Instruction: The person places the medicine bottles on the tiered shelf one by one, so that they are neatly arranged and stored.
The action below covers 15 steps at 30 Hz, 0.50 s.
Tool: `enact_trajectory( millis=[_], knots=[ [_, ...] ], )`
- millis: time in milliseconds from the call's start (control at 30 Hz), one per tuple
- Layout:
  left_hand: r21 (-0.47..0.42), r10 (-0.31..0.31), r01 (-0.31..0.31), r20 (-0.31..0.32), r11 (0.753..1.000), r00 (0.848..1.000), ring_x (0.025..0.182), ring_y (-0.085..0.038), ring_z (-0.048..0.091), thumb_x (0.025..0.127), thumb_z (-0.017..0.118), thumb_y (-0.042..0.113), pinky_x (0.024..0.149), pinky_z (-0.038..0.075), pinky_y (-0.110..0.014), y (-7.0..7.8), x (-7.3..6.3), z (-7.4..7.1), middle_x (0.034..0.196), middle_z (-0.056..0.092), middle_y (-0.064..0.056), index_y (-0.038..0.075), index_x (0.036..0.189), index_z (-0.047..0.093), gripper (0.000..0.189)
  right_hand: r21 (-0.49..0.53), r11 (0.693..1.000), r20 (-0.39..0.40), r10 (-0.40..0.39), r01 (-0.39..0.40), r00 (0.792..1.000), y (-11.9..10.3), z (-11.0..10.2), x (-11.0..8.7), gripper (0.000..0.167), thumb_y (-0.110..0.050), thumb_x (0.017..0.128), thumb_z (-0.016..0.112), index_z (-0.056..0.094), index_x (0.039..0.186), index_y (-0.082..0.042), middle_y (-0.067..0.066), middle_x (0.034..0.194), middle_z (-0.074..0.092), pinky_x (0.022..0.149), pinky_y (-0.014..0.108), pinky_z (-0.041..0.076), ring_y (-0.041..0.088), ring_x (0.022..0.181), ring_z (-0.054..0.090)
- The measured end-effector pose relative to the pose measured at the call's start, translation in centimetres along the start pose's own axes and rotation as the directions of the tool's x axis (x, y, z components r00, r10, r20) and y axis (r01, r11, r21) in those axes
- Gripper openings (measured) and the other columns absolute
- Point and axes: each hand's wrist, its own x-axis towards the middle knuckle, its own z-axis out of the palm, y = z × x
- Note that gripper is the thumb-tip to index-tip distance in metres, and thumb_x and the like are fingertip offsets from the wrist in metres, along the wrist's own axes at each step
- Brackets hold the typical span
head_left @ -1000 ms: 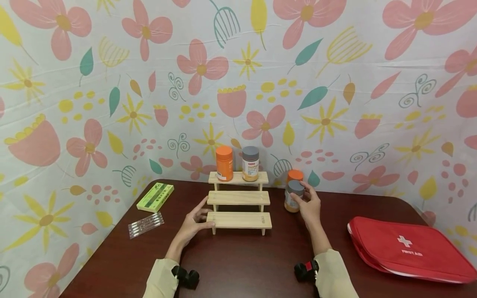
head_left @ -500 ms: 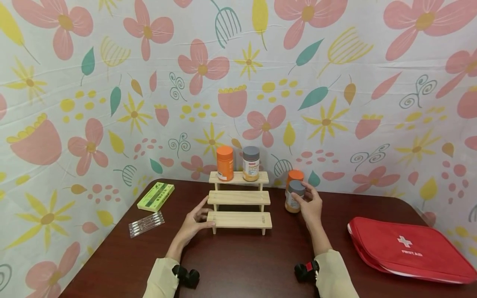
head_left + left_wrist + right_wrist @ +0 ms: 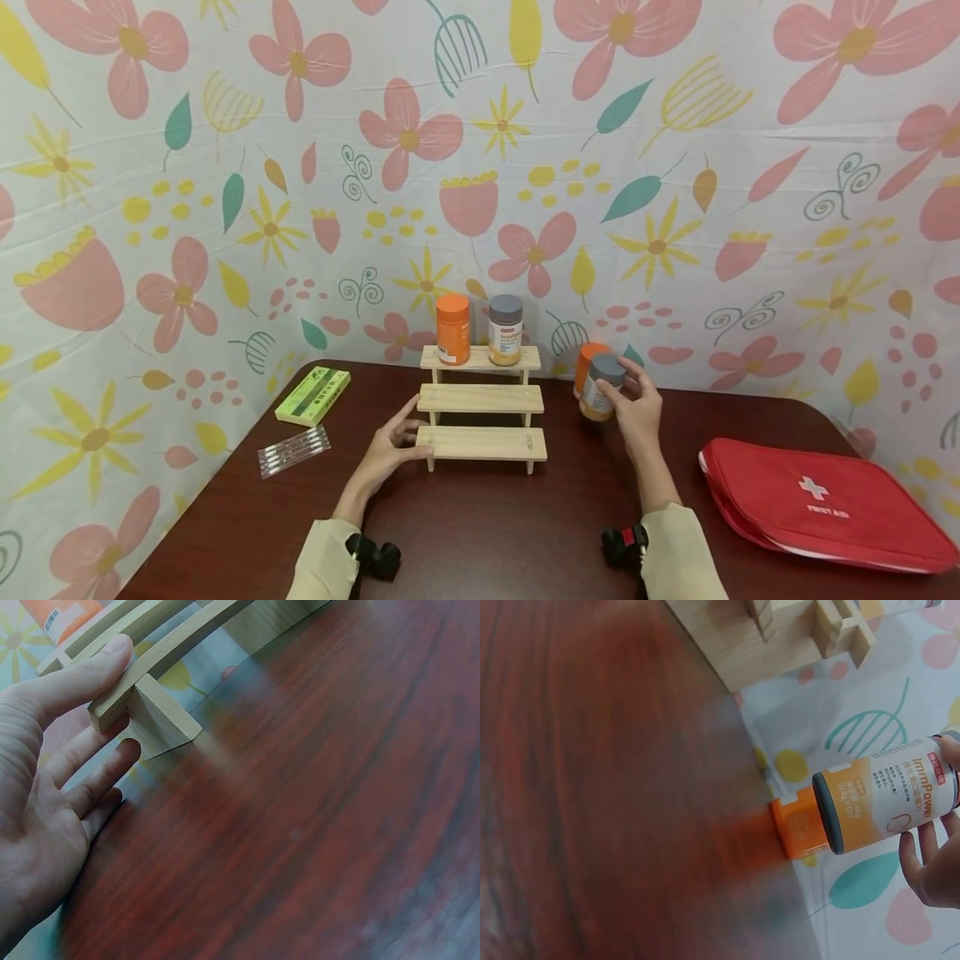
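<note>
My right hand point(image 3: 637, 417) grips a grey-lidded supplement bottle point(image 3: 889, 795) near its lid. The bottle, white and orange with "ImmPower" lettering, tilts slightly and is raised off the table in the right wrist view. Just behind it stands an orange bottle point(image 3: 588, 367), partly covered by it. With thumb above and index finger below, my left hand point(image 3: 382, 457) pinches the left end of the lowest step of a three-tier wooden stand point(image 3: 482, 443). An orange bottle point(image 3: 453, 332) and a second grey-lidded bottle point(image 3: 506, 332) stand upright on its top step.
On the left of the dark table point(image 3: 480, 533) lie a yellow-green box point(image 3: 313, 396) and a clear pack of cotton swabs point(image 3: 294, 452). A red first aid pouch point(image 3: 825, 500) lies at the right. Floral cloth point(image 3: 675, 275) hangs behind the table.
My right hand has lifted the grey-lidded bottle, moving it slightly up and right and tilting it. The left hand stays at the stand.
</note>
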Motion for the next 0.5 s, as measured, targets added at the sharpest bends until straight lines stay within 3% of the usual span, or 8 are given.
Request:
enact_trajectory(
  millis=[200, 333, 500],
  knots=[
    [-0.006, 0.013, -0.013, 0.006, 1.0, 1.0, 0.101, -0.02, 0.061, 0.082, 0.077, 0.007, 0.085, 0.048, -0.03, -0.1, 0.0, -0.1, 0.128, 0.059, -0.023, 0.023, 0.155, 0.029, 0.089, 0.012, 1.0, 0.002, -0.016, 0.016, 1.0, -1.4, 0.2, -0.4, 0.054, -0.018, 0.087, 0.075, 0.056, 0.137, -0.015, -0.006, 0.122, 0.054, 0.074, 0.009, 0.045, 0.003, 0.096, 0.053],
    [-0.014, 0.01, -0.01, 0.009, 1.0, 1.0, 0.103, -0.02, 0.06, 0.083, 0.077, 0.007, 0.083, 0.049, -0.029, 0.0, -0.1, -0.1, 0.129, 0.058, -0.024, 0.022, 0.155, 0.029, 0.088, 0.036, 0.999, 0.011, -0.012, 0.011, 1.0, -2.5, 0.4, -0.8, 0.053, -0.018, 0.087, 0.075, 0.056, 0.136, -0.015, -0.009, 0.121, 0.053, 0.074, 0.01, 0.046, 0.004, 0.097, 0.053],
    [-0.006, -0.005, 0.005, 0.002, 1.0, 1.0, 0.103, -0.02, 0.06, 0.082, 0.077, 0.007, 0.083, 0.049, -0.029, 0.0, -0.1, 0.0, 0.129, 0.059, -0.022, 0.026, 0.155, 0.03, 0.088, 0.066, 0.997, 0.019, -0.052, 0.05, 0.998, -3.8, 0.7, -1.1, 0.052, -0.014, 0.087, 0.074, 0.056, 0.136, -0.011, -0.01, 0.125, 0.052, 0.089, 0.015, 0.044, 0.001, 0.109, 0.05]
  ],
)
